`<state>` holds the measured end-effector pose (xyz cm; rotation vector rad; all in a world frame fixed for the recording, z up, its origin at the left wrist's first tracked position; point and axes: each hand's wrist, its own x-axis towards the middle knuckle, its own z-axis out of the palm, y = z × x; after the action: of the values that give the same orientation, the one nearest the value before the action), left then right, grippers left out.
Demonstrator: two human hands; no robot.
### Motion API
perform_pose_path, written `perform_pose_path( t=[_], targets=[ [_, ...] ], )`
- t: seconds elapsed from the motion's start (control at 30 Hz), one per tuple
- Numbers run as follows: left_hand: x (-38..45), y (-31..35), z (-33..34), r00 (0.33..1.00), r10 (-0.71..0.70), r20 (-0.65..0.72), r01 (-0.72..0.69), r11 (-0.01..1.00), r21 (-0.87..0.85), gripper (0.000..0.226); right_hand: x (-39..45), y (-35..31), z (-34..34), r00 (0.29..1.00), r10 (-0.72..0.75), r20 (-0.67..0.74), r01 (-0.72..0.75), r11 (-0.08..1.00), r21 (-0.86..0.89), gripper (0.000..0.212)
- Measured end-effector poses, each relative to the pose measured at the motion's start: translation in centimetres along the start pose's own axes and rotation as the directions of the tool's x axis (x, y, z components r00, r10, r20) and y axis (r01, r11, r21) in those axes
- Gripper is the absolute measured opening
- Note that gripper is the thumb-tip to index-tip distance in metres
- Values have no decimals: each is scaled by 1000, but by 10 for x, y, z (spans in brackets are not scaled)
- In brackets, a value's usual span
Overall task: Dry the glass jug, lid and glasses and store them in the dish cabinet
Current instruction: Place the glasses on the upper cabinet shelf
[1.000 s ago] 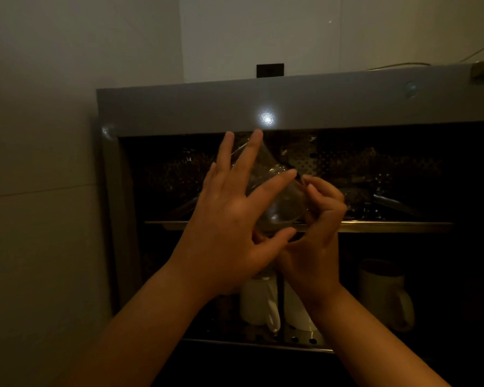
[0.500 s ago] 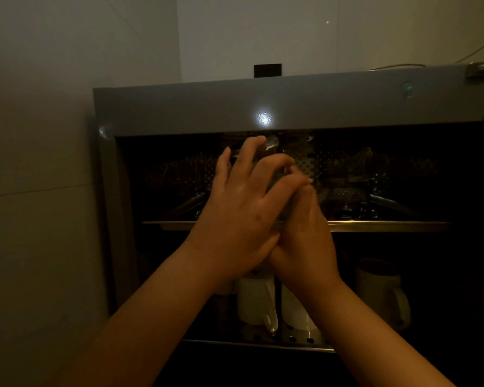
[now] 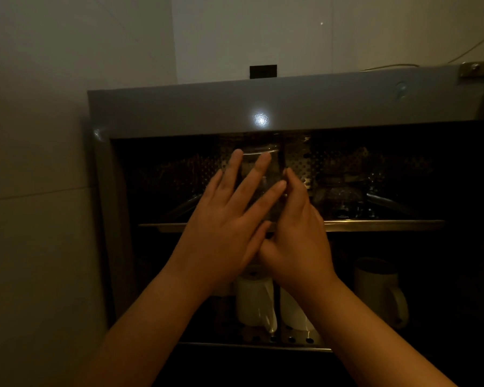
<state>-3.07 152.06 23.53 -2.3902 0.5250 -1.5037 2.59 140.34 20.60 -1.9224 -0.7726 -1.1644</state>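
Holding a clear glass (image 3: pixel 259 180) up at the top shelf of the dish cabinet (image 3: pixel 235 107), I have it between both hands. My left hand (image 3: pixel 224 219) lies flat against its near side with straight, spread fingers, pressing rather than wrapping. My right hand (image 3: pixel 296 233) meets it from the right; whether those fingers curl round the glass or only lean on it I cannot tell, since the far side is hidden.

I judge the storing is partly done. More glassware (image 3: pixel 341 199) shows dimly on the upper shelf (image 3: pixel 375 225) to the right, too dark to name piece by piece, so I cannot say whether the jug or lid is among it. White mugs (image 3: pixel 256 303) stand on the lower shelf, with another mug (image 3: pixel 380 289) well to the right. This glass is not yet let go, so setting it down and releasing it is what is left here.

Against the earlier head-camera frames, the glass was tilted and lower a second ago, with my right fingers pinching its rim. Now it stands upright and deeper in the opening, and my right hand has flattened beside it.
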Motion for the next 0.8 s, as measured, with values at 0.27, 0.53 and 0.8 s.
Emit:
perform_pose_path(
  t=[0.27, 0.53, 0.8],
  targets=[
    [-10, -1, 10, 977, -143, 156, 187, 928, -321, 55, 18, 0, -5, 991, 76, 113, -72, 997, -40, 83],
    [-6, -1, 24, 973, -137, 187, 205, 885, -419, 61, 24, 2, 1, 985, 81, 151, -36, 960, -278, 77],
    [2, -4, 29, 962, -175, 211, 253, 866, -432, 69, 36, 1, 4, 947, 187, 261, -71, 915, -398, 63]
  ],
)
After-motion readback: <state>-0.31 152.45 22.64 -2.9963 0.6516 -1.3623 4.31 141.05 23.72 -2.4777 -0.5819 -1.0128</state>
